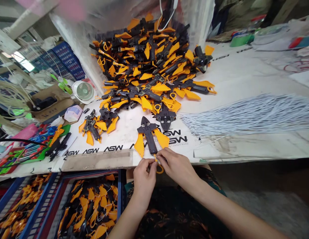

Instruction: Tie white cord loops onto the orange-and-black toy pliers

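Observation:
A black toy glider with orange wings [150, 137] lies at the table's front edge, its nose pointing away from me. At its tail, an orange pull ring [159, 168] sticks out between my hands. My left hand [145, 176] is closed, thumb and forefinger pinched at the ring's narrow neck. Pressed in from the other side, my right hand [174, 164] pinches the same spot with bent fingers. Any thin cord between the fingertips is too small to make out. Just beyond lies another toy glider [166, 118], turned nose toward me.
A large heap of similar toys [144, 63] fills the back of the table. White cords [249, 114] lie bundled at right. Blue crates [119, 192] holding toys stand below the left edge. A small fan [83, 91] and a tray of colourful parts [35, 147] are at left.

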Motion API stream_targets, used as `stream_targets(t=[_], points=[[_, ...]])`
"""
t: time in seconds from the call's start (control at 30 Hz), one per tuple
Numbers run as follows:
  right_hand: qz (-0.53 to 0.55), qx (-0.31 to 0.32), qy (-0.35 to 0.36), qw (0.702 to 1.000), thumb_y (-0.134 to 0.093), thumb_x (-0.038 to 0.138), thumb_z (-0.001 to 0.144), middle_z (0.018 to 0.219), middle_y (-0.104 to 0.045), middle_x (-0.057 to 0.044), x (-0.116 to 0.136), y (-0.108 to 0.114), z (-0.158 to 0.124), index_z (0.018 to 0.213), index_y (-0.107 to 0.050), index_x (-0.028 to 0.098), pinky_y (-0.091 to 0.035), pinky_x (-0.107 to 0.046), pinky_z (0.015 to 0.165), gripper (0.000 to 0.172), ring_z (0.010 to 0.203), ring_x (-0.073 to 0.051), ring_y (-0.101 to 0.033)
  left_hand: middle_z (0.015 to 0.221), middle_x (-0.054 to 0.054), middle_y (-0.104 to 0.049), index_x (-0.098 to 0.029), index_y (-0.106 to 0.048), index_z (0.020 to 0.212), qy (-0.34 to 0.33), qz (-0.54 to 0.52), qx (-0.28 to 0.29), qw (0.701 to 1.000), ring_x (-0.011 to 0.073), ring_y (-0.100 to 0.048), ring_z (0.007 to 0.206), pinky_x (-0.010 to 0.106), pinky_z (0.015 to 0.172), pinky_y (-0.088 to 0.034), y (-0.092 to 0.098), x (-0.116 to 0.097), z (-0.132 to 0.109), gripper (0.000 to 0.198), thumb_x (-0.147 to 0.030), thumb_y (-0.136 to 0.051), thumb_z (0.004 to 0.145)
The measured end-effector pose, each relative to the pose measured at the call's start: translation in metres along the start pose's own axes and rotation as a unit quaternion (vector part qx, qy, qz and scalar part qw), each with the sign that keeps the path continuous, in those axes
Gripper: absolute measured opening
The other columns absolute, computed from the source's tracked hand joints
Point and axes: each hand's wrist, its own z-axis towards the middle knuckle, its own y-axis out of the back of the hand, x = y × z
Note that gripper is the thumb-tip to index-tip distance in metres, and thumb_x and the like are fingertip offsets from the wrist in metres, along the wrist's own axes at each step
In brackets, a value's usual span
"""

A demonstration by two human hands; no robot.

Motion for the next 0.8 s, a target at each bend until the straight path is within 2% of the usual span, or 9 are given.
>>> stream_targets(t=[0.1, 0.23, 0.37, 0.53, 0.7, 0.8], points=[[0.020, 0.011, 0.019, 1.000, -0.046, 0.021, 0.098, 0.094, -0.064, -0.003, -0.003, 0.002, -0.002, 0.095, -0.063, 0.021, -0.044, -0.027, 0.064, 0.018, 0.077, -0.018, -0.066, 0.082, 0.003, -0.071, -0.019, -0.073, 0.089, 0.001, -0.001, 0.001, 1.000, 0.0146, -0.060, 0.066, 0.026, 0.064, -0.045, 0.000, -0.001, 0.000, 0.018, -0.029, -0.057, 0.089], [0.046, -0.004, 0.007, 0.999, -0.046, 0.023, 0.098, 0.093, -0.064, -0.003, -0.006, 0.002, -0.001, 0.095, -0.063, 0.021, -0.046, -0.028, 0.066, 0.018, 0.078, -0.018, -0.066, 0.082, 0.003, -0.071, -0.019, -0.074, 0.089, 0.010, 0.001, -0.007, 1.000, 0.0146, -0.060, 0.066, 0.026, 0.064, -0.045, -0.002, 0.000, 0.000, 0.017, -0.029, -0.059, 0.087], [0.022, 0.007, 0.006, 1.000, -0.046, 0.023, 0.098, 0.093, -0.065, -0.004, -0.005, 0.000, 0.002, 0.095, -0.063, 0.021, -0.046, -0.028, 0.065, 0.018, 0.077, -0.019, -0.066, 0.084, 0.004, -0.073, -0.020, -0.074, 0.092, 0.011, 0.006, -0.010, 1.000, 0.0151, -0.062, 0.068, 0.026, 0.066, -0.046, -0.003, 0.001, 0.000, 0.018, -0.030, -0.059, 0.088], [0.062, 0.007, 0.017, 0.998, -0.045, 0.016, 0.096, 0.097, -0.068, -0.005, -0.006, 0.000, 0.000, 0.100, -0.061, 0.020, -0.049, -0.029, 0.072, 0.017, 0.084, -0.021, -0.069, 0.084, 0.004, -0.073, -0.019, -0.074, 0.089, 0.015, -0.004, -0.007, 1.000, 0.0160, -0.063, 0.069, 0.027, 0.066, -0.047, -0.003, 0.001, -0.001, 0.019, -0.031, -0.060, 0.088], [0.045, -0.014, -0.009, 0.999, -0.047, 0.018, 0.096, 0.089, -0.072, -0.003, -0.002, -0.004, 0.000, 0.101, -0.056, 0.022, -0.045, -0.029, 0.060, 0.011, 0.073, -0.022, -0.071, 0.082, 0.004, -0.072, -0.019, -0.072, 0.087, -0.007, 0.004, 0.011, 1.000, 0.0161, -0.063, 0.070, 0.026, 0.067, -0.047, 0.001, 0.002, 0.000, 0.019, -0.028, -0.056, 0.090], [0.066, 0.002, -0.010, 0.998, -0.053, 0.020, 0.094, 0.087, -0.074, 0.000, -0.003, -0.003, 0.004, 0.099, -0.056, 0.024, -0.046, -0.029, 0.061, 0.007, 0.076, -0.022, -0.072, 0.075, 0.003, -0.069, -0.018, -0.069, 0.089, -0.008, 0.029, 0.009, 1.000, 0.0160, -0.062, 0.067, 0.026, 0.065, -0.046, 0.008, 0.001, 0.006, 0.018, -0.028, -0.054, 0.091]])
